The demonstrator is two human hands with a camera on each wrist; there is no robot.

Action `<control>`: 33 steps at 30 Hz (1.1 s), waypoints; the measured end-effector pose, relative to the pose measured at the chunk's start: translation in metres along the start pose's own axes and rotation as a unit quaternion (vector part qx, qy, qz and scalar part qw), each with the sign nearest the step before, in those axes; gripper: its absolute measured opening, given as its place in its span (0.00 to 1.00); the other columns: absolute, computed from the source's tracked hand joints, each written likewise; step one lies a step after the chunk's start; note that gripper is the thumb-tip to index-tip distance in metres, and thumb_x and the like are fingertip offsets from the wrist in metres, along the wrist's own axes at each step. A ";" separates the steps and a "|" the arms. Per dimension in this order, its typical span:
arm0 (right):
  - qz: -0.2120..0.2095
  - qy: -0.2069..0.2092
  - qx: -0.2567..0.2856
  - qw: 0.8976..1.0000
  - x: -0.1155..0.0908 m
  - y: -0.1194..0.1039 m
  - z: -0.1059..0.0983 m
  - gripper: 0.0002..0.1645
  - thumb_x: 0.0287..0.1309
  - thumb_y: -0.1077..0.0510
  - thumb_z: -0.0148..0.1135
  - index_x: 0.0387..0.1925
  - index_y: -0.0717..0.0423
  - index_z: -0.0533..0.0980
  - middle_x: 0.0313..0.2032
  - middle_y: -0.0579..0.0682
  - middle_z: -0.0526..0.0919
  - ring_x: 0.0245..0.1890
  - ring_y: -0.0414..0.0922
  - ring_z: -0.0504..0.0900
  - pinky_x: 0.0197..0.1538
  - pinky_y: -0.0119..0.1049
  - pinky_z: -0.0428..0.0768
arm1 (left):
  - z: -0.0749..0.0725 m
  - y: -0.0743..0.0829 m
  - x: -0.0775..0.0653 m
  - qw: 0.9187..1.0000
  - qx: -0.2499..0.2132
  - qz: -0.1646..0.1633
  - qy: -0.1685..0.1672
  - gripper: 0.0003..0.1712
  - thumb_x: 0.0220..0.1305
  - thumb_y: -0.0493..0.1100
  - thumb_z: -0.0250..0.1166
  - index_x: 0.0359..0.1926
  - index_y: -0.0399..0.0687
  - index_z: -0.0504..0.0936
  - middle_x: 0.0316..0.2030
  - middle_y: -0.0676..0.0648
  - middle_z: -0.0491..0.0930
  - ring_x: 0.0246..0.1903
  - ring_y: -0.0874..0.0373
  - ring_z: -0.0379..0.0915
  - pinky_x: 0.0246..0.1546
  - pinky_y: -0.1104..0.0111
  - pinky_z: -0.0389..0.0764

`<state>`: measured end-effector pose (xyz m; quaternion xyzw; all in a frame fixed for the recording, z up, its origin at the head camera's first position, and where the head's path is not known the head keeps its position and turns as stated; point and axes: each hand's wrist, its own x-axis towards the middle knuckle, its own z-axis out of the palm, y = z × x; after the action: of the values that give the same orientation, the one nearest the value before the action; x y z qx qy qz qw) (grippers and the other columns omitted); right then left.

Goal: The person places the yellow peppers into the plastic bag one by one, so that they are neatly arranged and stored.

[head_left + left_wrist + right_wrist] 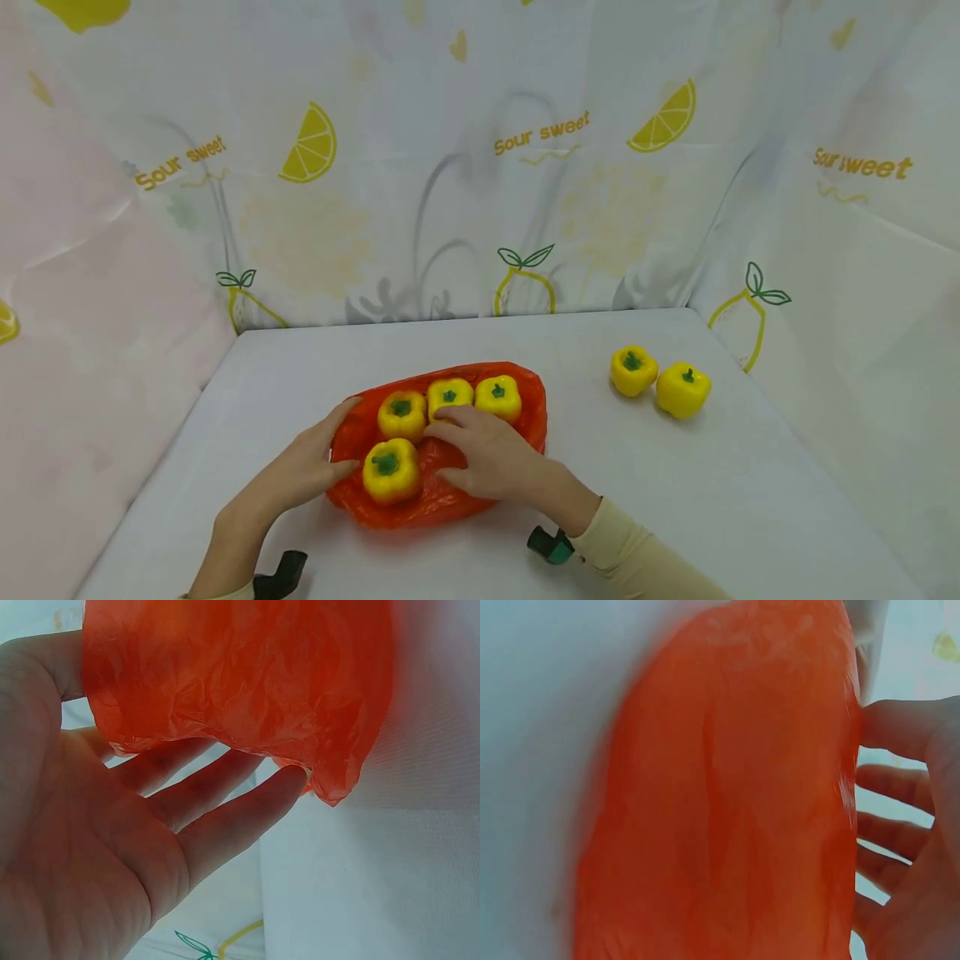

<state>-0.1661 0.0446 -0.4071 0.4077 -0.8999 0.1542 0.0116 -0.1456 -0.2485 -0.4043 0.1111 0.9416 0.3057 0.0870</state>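
A red plastic bag (pixel 442 508), spread wide with its mouth upward, lies on the white table. Several yellow bell peppers are in it: a row of three at the back, including the right one (pixel 498 398), and one (pixel 392 472) at the front left. At the bag's left end is my left hand (pixel 303 462), its extended fingers along the outer side and the thumb over the rim. My right hand (pixel 491 454) reaches over the bag's right part, fingers spread and loosely bent, fingertips by the middle back pepper (pixel 450 393). Nothing shows in its grasp.
Two more yellow bell peppers, a nearer one (pixel 683 391) and a farther one (pixel 633 371), stand on the table (pixel 637 483) right of the bag. A printed cloth (pixel 420 208) with lemon drawings hangs behind and along both sides.
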 end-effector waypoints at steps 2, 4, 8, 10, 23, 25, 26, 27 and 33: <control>0.005 -0.002 0.007 1.000 -0.002 0.005 -0.003 0.31 0.60 0.44 0.66 0.65 0.42 0.73 0.65 0.44 0.72 0.64 0.44 0.74 0.66 0.42 0.77 | 0.001 0.000 0.000 1.000 0.000 -0.001 0.000 0.48 0.61 0.43 0.66 0.77 0.53 0.50 0.73 0.37 0.61 0.69 0.32 0.59 0.62 0.33 0.67; 0.008 -0.003 0.018 1.000 -0.005 0.011 -0.007 0.31 0.61 0.45 0.66 0.65 0.42 0.73 0.65 0.44 0.72 0.64 0.44 0.74 0.66 0.42 0.76 | 0.001 -0.001 0.000 1.000 0.001 -0.002 0.000 0.48 0.61 0.44 0.66 0.77 0.53 0.51 0.73 0.37 0.61 0.69 0.33 0.60 0.62 0.34 0.68; 0.016 0.001 0.035 0.999 -0.009 0.021 -0.016 0.29 0.61 0.47 0.66 0.64 0.43 0.73 0.63 0.44 0.74 0.63 0.43 0.74 0.65 0.42 0.78 | 0.001 -0.001 0.000 1.000 0.002 -0.004 0.000 0.48 0.61 0.43 0.66 0.77 0.53 0.51 0.72 0.37 0.62 0.69 0.33 0.61 0.62 0.34 0.69; 0.020 0.008 0.041 0.999 -0.012 0.027 -0.021 0.29 0.61 0.48 0.66 0.63 0.44 0.74 0.62 0.44 0.75 0.62 0.43 0.74 0.64 0.41 0.79 | 0.000 -0.001 0.000 1.000 0.003 -0.003 0.000 0.48 0.61 0.43 0.67 0.77 0.52 0.51 0.72 0.36 0.63 0.68 0.33 0.61 0.61 0.35 0.70; 0.079 0.079 0.035 0.993 -0.036 0.077 -0.048 0.27 0.59 0.54 0.68 0.61 0.48 0.75 0.62 0.50 0.75 0.63 0.49 0.75 0.63 0.46 0.79 | 0.000 0.000 0.000 1.000 0.007 -0.006 0.001 0.48 0.61 0.44 0.67 0.77 0.52 0.52 0.71 0.37 0.64 0.68 0.33 0.62 0.60 0.35 0.71; 0.084 0.093 0.024 0.992 -0.040 0.087 -0.051 0.28 0.59 0.55 0.68 0.61 0.49 0.75 0.62 0.51 0.75 0.63 0.50 0.75 0.63 0.48 0.79 | 0.000 0.000 0.000 1.000 0.006 -0.009 -0.002 0.48 0.61 0.44 0.67 0.77 0.53 0.51 0.72 0.37 0.63 0.68 0.33 0.61 0.60 0.35 0.71; 0.086 0.100 0.018 0.991 -0.042 0.093 -0.053 0.28 0.59 0.55 0.69 0.61 0.49 0.75 0.62 0.51 0.75 0.63 0.51 0.75 0.63 0.48 0.79 | 0.000 0.000 0.000 1.000 0.005 -0.010 -0.002 0.48 0.61 0.44 0.67 0.77 0.53 0.51 0.72 0.37 0.63 0.68 0.33 0.61 0.60 0.35 0.71; 0.089 0.106 0.012 0.990 -0.044 0.098 -0.055 0.28 0.58 0.55 0.69 0.61 0.49 0.75 0.62 0.52 0.75 0.63 0.51 0.75 0.63 0.49 0.79 | 0.000 -0.001 0.000 1.000 0.004 -0.011 -0.003 0.48 0.61 0.44 0.67 0.77 0.53 0.51 0.72 0.37 0.63 0.68 0.32 0.61 0.60 0.35 0.71; 0.134 0.117 -0.011 0.984 -0.057 0.130 -0.064 0.32 0.56 0.53 0.71 0.62 0.50 0.73 0.63 0.55 0.74 0.63 0.55 0.74 0.60 0.53 0.81 | 0.000 -0.002 0.000 1.000 0.005 -0.014 -0.002 0.48 0.61 0.45 0.67 0.77 0.54 0.51 0.72 0.37 0.63 0.68 0.33 0.62 0.60 0.35 0.72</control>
<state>-0.2306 0.1853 -0.3898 0.2624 -0.9405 0.1913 0.1000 -0.1459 -0.2503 -0.4050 0.0994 0.9444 0.2994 0.0925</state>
